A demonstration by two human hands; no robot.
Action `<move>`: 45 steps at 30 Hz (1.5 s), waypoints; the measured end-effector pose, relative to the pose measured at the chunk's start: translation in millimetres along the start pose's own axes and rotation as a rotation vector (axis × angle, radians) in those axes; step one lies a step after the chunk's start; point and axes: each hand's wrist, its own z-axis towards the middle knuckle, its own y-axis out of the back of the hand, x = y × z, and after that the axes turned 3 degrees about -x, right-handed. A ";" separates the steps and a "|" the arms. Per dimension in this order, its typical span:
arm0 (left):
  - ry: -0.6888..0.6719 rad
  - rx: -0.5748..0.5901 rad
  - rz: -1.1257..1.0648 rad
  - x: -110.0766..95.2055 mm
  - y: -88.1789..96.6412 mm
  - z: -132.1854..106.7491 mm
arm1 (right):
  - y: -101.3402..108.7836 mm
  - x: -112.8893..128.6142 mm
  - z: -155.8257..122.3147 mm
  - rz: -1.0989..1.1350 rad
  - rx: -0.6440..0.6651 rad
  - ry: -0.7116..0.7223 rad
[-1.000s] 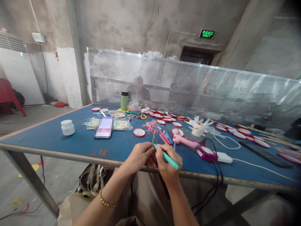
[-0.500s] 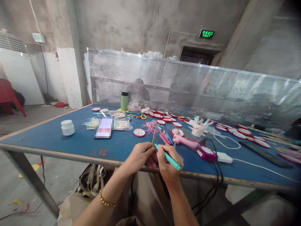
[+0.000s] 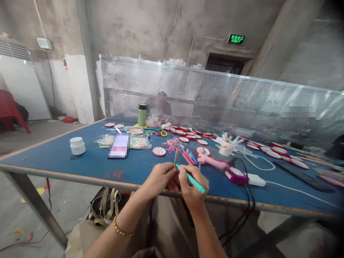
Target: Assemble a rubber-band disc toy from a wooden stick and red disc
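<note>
At the table's front edge my right hand (image 3: 194, 184) is closed around a teal marker pen (image 3: 195, 182), its tip end pointing up and left. My left hand (image 3: 163, 179) pinches a narrow flat strip (image 3: 176, 154), reddish-orange along its upper part, which stands up between the two hands. The pen's tip end meets the strip's lower part; whether it touches I cannot tell. Beyond my fingers lie pink pens (image 3: 188, 157) and blue pens (image 3: 192, 157). A small round drum-like piece with a red rim (image 3: 159, 151) rests just past my left hand.
A white jar (image 3: 77, 146), a phone (image 3: 119, 146) on bagged sticks and a green bottle (image 3: 142, 114) stand left. More red-rimmed discs (image 3: 272, 153), a white cup of pens (image 3: 227, 147), a purple-and-pink device (image 3: 236, 173) with cables and a black slab (image 3: 303, 175) lie right. A perforated metal screen (image 3: 215, 96) closes the back.
The back end of the marker has shifted slightly left and up with my right hand. My left hand and the strip have stayed in place.
</note>
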 end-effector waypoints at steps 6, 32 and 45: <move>0.013 0.009 -0.021 0.2 -0.2 0.0 | 0.0 -0.7 -0.8 0.008 0.006 0.002; 0.013 0.016 -0.026 -3.0 -1.3 -1.0 | 0.7 -4.2 -1.7 -0.020 -0.013 0.021; 0.033 0.026 -0.070 -5.0 -0.5 -1.5 | 1.1 1.3 -1.0 -0.007 -0.039 -0.050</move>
